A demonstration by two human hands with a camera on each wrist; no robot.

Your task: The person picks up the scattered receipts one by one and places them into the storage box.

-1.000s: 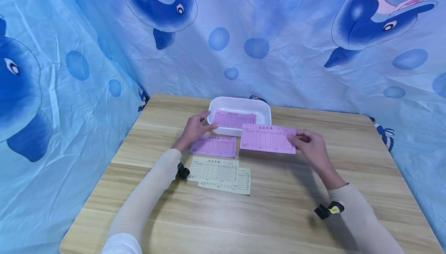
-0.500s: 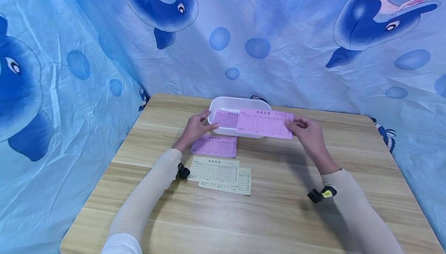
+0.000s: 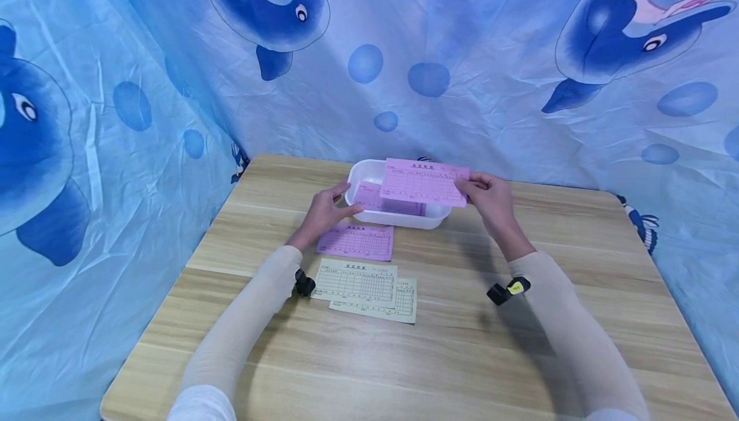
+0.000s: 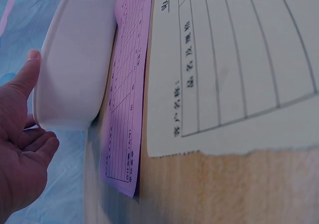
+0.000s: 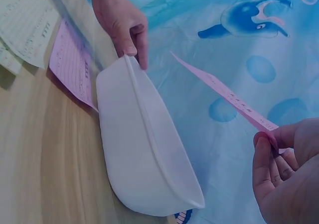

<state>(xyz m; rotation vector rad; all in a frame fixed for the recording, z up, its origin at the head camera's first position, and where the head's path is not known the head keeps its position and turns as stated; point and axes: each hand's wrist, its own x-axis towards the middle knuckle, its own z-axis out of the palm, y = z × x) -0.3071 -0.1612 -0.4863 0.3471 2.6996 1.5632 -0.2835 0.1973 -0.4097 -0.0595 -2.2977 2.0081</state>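
My right hand (image 3: pixel 492 203) pinches a pink printed receipt slip (image 3: pixel 423 181) by its right edge and holds it over the white plastic tub (image 3: pixel 398 219). In the right wrist view, that slip (image 5: pixel 227 92) stands clear above the tub's rim, between thumb and fingers. At the tub's left end, my left hand (image 3: pixel 323 214) grips the rim, thumb towards the front. The left wrist view shows the thumb (image 4: pixel 31 67) on the tub's wall (image 4: pixel 75 59) and the fingers bent at its end. More pink slips (image 3: pixel 369 197) lie inside the tub, partly covered by the held one.
On the wooden table (image 3: pixel 346 369), another pink slip (image 3: pixel 355 243) lies just in front of the tub. Nearer the person are two overlapping pale green slips (image 3: pixel 353 285). A blue dolphin-print curtain (image 3: pixel 485 119) hangs behind and to the left of the table.
My right hand has carried the pink receipt slip up and to the left, from the tub's front right corner to over the tub. The left hand has stayed at the rim.
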